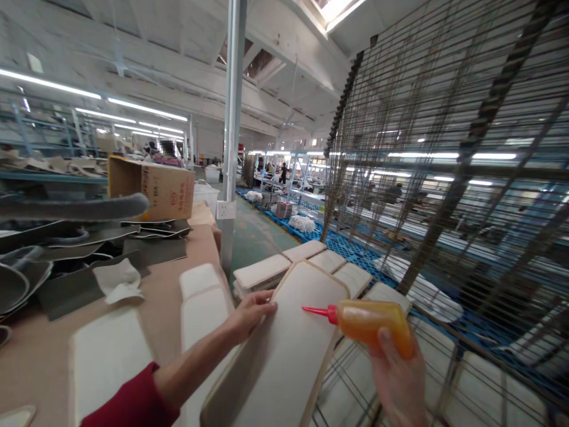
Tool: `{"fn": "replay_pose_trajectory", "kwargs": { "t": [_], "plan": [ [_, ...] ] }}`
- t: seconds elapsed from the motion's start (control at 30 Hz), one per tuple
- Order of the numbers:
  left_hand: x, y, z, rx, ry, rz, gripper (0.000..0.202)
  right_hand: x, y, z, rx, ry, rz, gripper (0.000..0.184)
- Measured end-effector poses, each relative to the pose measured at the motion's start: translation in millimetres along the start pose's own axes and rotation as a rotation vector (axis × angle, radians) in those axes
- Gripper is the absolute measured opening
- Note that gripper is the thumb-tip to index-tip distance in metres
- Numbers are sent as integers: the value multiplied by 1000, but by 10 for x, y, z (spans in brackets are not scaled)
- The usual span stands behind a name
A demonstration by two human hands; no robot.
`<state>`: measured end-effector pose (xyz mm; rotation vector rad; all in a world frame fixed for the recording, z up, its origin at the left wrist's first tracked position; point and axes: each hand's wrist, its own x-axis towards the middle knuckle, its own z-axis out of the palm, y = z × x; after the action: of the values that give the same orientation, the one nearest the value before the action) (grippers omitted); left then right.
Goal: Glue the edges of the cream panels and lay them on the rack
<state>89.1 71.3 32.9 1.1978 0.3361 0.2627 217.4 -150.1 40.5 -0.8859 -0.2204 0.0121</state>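
My left hand [254, 314] pinches the left edge of a long white panel [288, 332] with rounded corners and a yellowish rim. The panel is tilted in front of me. In my right hand [398, 373] is a squeeze bottle [373, 320] of amber liquid, lying nearly sideways. Its red nozzle [317, 311] points left over the panel's face; whether the tip touches the panel I cannot tell. More white panels [262, 270] lie behind the held one, and others [355, 367] lie under wire bars on the right.
A brown-topped table [195, 246] on the left carries white panels [111, 356], dark sheets [155, 254] and a cardboard box [166, 190]. A metal post [232, 130] rises beside its edge. To the right, a large wire rack [435, 136] leans upward. People are at work far back.
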Motion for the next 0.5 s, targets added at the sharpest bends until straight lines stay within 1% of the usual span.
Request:
{"fn": "replay_pose_trajectory", "kwargs": {
  "t": [0.07, 0.13, 0.2, 0.23, 0.27, 0.3, 0.37, 0.43, 0.47, 0.5],
  "plan": [
    [15, 5, 44, 2, 10, -5, 58, -62, 14, -13, 4, -1, 3, 56],
    [36, 15, 73, -7, 30, -1, 56, -233, 89, -90, -2, -23, 44, 59],
    [63, 26, 87, -20, 52, 12, 54, -468, 207, -209, -36, -72, 88, 64],
    [74, 31, 92, -25, 60, 19, 52, -577, 263, -267, -85, -121, 76, 64],
    [82, 36, 99, -28, 67, 26, 52, -659, 304, -311, -126, -174, 75, 63],
    [84, 40, 110, -31, 71, 31, 51, -701, 321, -336, -139, -183, 80, 62],
    [71, 46, 149, -31, 74, 31, 51, -638, 270, -314, -99, -125, 78, 63],
    [39, 49, 213, -22, 73, 20, 50, -407, 130, -226, -2, -13, 54, 63],
    [21, 49, 251, -18, 68, 12, 51, -265, 50, -176, 21, -16, 16, 62],
    [4, 48, 290, -15, 63, 6, 51, -133, -20, -134, 28, 11, -29, 61]
  ]
}}
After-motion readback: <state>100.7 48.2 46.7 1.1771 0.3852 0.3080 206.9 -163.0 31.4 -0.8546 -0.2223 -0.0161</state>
